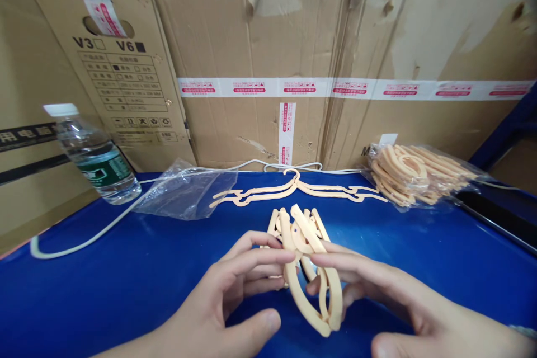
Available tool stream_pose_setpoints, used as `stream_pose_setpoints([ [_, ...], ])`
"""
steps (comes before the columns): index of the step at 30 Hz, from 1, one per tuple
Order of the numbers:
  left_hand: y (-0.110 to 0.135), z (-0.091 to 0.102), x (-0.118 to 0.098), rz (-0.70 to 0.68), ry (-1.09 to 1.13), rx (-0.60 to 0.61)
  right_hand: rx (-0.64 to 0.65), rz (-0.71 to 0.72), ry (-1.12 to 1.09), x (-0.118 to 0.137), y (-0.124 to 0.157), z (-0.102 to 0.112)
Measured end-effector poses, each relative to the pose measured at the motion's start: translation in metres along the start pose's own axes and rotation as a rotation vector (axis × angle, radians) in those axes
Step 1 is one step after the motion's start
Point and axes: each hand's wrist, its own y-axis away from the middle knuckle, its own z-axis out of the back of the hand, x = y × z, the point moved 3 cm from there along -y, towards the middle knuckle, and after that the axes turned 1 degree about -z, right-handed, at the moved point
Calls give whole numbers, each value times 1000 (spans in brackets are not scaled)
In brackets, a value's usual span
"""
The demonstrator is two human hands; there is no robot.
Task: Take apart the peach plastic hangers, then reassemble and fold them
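A bundle of folded beige plastic hangers (308, 268) is held between both hands just above the blue table (104, 279). My left hand (235, 296) presses its fingertips against the bundle's left side, thumb free below. My right hand (377, 296) grips the right side, fingers curled onto the hangers. Beyond the bundle, unfolded beige hangers (293, 189) lie flat on the table.
A clear plastic bag (188, 190) lies at the back left, beside a water bottle (94, 156). A bagged stack of folded hangers (415, 173) sits back right. A white cable (84, 243) runs along the back. Cardboard boxes (293, 39) wall the rear.
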Motion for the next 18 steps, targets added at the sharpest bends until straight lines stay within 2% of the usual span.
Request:
stream_pose_setpoints([
  [7,-2,1,0,-52,-20,0,15,-6,-104,0,2,-2],
  [11,5,4,4,-24,-73,19,-9,22,-175,1,2,1],
  [14,9,9,5,-17,-238,-2,-101,7,-186,-2,2,12],
  [18,9,12,-3,-95,-507,-51,-318,-46,-84,-16,4,36],
])
